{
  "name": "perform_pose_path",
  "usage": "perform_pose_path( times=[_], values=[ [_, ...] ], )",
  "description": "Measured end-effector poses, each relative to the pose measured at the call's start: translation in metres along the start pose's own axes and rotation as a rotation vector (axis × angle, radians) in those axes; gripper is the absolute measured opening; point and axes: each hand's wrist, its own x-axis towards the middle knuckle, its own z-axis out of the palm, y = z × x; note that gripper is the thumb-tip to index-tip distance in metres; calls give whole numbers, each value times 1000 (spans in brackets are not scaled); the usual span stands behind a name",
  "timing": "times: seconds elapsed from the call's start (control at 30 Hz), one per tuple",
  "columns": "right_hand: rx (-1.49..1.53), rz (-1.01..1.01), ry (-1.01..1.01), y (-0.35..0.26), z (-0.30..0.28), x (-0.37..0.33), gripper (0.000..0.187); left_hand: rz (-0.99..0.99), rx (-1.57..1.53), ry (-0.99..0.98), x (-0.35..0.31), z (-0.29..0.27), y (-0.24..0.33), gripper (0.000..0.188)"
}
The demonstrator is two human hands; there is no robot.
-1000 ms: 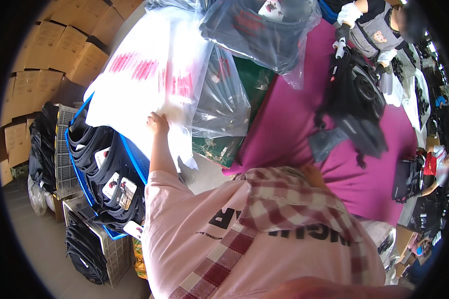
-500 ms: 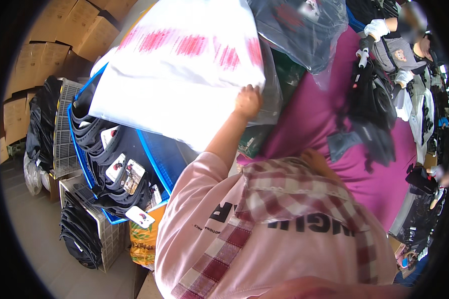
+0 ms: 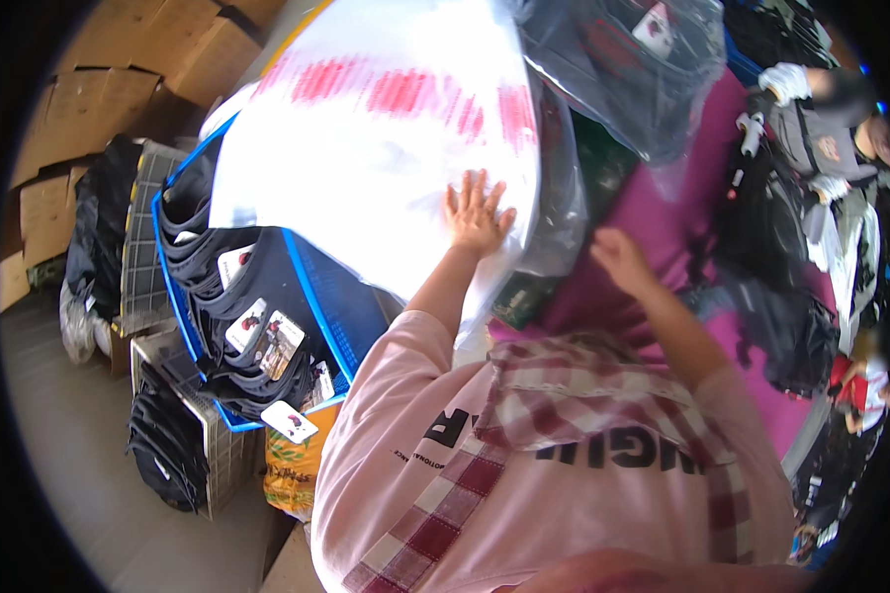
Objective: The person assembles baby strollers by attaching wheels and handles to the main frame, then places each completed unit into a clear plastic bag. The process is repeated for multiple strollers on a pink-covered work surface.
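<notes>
My left hand (image 3: 478, 219) lies flat with spread fingers on a large white plastic sack (image 3: 336, 188) printed with red marks. The sack's surface is bright and partly washed out. My right hand (image 3: 623, 262) is curled into a fist above the purple cloth (image 3: 618, 282), with nothing visible in it. Close by, a clear plastic bag with dark goods (image 3: 623, 69) lies beyond the sack. A blue crate (image 3: 316, 306) stands at the left under the sack's edge, holding several black straps or bands (image 3: 193, 267) with white tags.
Cardboard boxes (image 3: 99, 109) are stacked at the far left. Grey plastic crates (image 3: 158, 178) and black bundles (image 3: 163, 440) stand on the floor, beside an orange bag (image 3: 292, 469). At the right, a co-worker in white gloves (image 3: 786, 84) handles black goods (image 3: 761, 217).
My left hand has gone from a closed grip at the sack's edge to lying flat on it. My right hand has come up from near my waist, over the purple cloth.
</notes>
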Motion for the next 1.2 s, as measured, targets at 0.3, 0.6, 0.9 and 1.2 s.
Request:
perform_pose_path(
  times=[0.3, 0.6, 0.9, 1.2],
  values=[
    [-232, 59, 210, -70, 97, 207, 90, -73, 91, -154, 8, -5, 2, 55],
    [-294, 136, 100, -84, 103, 256, 57, -53, 97, -82, 29, -10, -11, 56],
    [-583, 230, 259, -75, 104, 264, 76, -197, -316, 435, 7, -68, -85, 69],
    [-585, 417, 116, -77, 107, 284, 60, -1520, -1721, 401, -85, -42, -336, 88]
  ],
)
